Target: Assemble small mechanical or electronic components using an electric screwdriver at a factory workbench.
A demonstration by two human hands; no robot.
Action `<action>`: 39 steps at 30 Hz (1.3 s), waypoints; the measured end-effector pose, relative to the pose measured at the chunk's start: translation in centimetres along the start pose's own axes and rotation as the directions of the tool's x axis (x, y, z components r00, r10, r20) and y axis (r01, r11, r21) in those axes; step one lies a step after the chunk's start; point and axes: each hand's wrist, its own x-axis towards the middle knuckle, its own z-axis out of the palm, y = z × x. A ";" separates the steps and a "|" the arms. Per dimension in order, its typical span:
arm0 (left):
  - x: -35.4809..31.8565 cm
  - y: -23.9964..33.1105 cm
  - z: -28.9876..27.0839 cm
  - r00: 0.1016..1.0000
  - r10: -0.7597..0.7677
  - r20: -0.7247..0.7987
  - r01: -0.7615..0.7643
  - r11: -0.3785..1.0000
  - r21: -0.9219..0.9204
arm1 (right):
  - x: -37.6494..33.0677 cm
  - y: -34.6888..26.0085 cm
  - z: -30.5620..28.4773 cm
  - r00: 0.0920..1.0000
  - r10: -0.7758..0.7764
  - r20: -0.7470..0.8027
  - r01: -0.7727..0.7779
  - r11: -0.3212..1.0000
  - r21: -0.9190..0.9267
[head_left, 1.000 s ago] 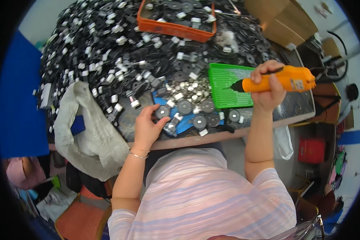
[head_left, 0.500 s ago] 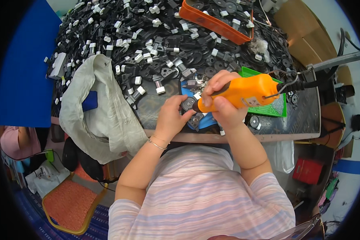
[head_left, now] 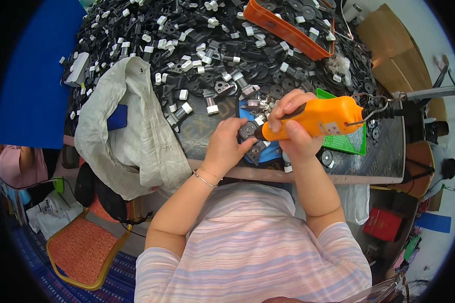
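Observation:
My right hand (head_left: 294, 123) is wrapped round an orange electric screwdriver (head_left: 333, 117), held nearly level and tilted toward the left. Its dark tip meets a round black plastic part (head_left: 247, 130) near the table's front edge. My left hand (head_left: 226, 145) pinches that part between thumb and fingers from the left side. Under it lies a blue pad or tray (head_left: 274, 151), mostly covered by black pieces and small metal bits (head_left: 269, 107). Just right of my right hand is a green tray (head_left: 356, 144) with small grey screws. The screw at the tip, if any, is hidden.
Black parts with white ends (head_left: 187, 64) are heaped over the far table. An orange bin (head_left: 288, 33) sits among them. A pale sack (head_left: 156, 156) hangs over the front left edge. A metal spring (head_left: 435, 92) links to the screwdriver from the right. Behind stands a cardboard box (head_left: 394, 45).
The whole view has shifted a little, so the table and hands appear farther right. My hands, the screwdriver and the round part keep about the same places relative to each other.

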 end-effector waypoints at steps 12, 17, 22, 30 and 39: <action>0.3 -0.2 -0.1 0.999 0.028 0.022 -0.029 0.998 0.052 | 0.6 0.9 0.9 0.990 0.080 0.116 -0.062 0.987 -0.150; 0.3 -0.3 -0.1 0.996 0.084 0.023 -0.086 0.994 0.066 | 1.2 0.6 1.1 0.982 0.073 0.172 -0.032 0.973 -0.230; 0.3 0.1 -0.1 0.999 0.020 0.048 -0.023 0.998 0.051 | 2.5 -3.1 -0.6 0.950 -0.087 0.299 0.099 0.995 -0.023; -0.4 0.4 -0.9 0.986 0.127 -0.112 -0.105 0.977 0.186 | -0.7 -10.3 -9.7 0.957 -0.251 -0.148 0.204 0.939 -0.277; -4.5 1.3 0.3 0.990 0.139 0.008 -0.136 0.954 0.268 | -3.2 -11.0 -15.1 0.847 -0.375 -0.378 0.237 0.901 -0.364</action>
